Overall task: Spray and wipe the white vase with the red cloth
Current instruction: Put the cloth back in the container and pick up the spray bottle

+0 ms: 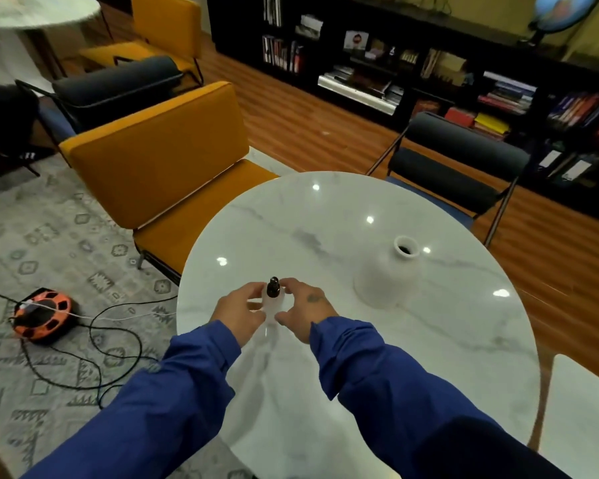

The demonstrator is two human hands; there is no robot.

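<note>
Marble tbl (325,209), vase (391,274) apart, rt of hands (239,307) (306,305)

My way across the table (325,209) is open marble; only the spray bottle (274,294) near its left edge and the vase (391,274) stand up.

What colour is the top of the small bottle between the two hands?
The bottle top is black; the head view shows it.

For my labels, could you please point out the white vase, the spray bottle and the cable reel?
white vase (388,281), head view, on its rounded body.
spray bottle (273,288), head view, on its black top.
cable reel (42,318), head view, on its orange casing.
</note>
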